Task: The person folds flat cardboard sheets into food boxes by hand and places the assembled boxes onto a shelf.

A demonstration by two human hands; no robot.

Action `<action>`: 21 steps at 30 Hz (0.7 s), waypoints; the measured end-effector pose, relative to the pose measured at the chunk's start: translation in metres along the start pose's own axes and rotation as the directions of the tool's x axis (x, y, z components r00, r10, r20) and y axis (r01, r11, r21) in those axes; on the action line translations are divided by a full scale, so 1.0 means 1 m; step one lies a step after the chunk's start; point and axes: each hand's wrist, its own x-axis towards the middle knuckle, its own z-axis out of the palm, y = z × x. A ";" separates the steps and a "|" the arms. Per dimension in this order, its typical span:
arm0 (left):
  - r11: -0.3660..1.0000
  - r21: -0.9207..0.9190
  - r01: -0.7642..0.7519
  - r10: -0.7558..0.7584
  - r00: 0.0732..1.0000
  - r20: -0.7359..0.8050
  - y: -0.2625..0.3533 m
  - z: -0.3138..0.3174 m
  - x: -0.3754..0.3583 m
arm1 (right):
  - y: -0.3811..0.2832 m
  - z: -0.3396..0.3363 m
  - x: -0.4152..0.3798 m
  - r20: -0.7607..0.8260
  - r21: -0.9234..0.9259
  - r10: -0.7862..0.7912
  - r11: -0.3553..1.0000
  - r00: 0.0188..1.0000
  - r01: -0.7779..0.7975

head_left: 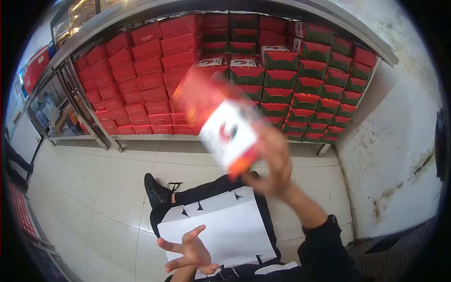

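Note:
My right hand (276, 164) grips a red box (217, 113) by its lower right edge and holds it up in front of the stacked boxes. The box is tilted and smeared by motion; a white panel with a dark and red round print shows on it. Across my lap lies a flat white cardboard sheet (230, 223) with small notches cut along its edges. Above the sheet's near side my left hand (191, 251) is open, palm up with fingers spread, and nothing is in it.
Many red boxes (159, 73) and red-and-green boxes (312, 68) are stacked under a metal table (225, 5). A stained wall (392, 155) bounds the right side. At the left stands a glass-fronted cabinet (54, 110). The floor (89, 188) is pale tile.

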 end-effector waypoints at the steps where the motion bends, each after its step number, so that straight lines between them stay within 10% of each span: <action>1: 0.994 0.095 0.058 -0.061 0.998 0.030 0.004 -0.003 0.000 | 0.029 0.007 0.012 -0.044 -0.160 -0.085 0.984 0.995 0.077; 10: 0.889 0.361 0.283 -0.269 0.959 -0.088 0.016 -0.023 -0.043 | 0.211 0.087 0.074 0.310 -0.548 -0.035 0.810 0.950 0.208; 12: 0.867 0.389 0.310 -0.299 0.950 -0.091 0.021 -0.027 -0.045 | 0.219 0.093 0.077 0.446 -0.611 0.231 0.785 0.865 0.105; 17: 0.822 0.410 0.395 -0.364 0.918 -0.155 0.029 -0.031 -0.043 | 0.229 0.094 0.079 0.496 -0.587 0.332 0.809 0.802 0.028; 21: 0.805 0.461 0.373 -0.356 0.926 -0.128 0.033 -0.030 -0.041 | 0.191 0.101 0.060 0.284 -0.589 0.171 0.808 0.943 0.032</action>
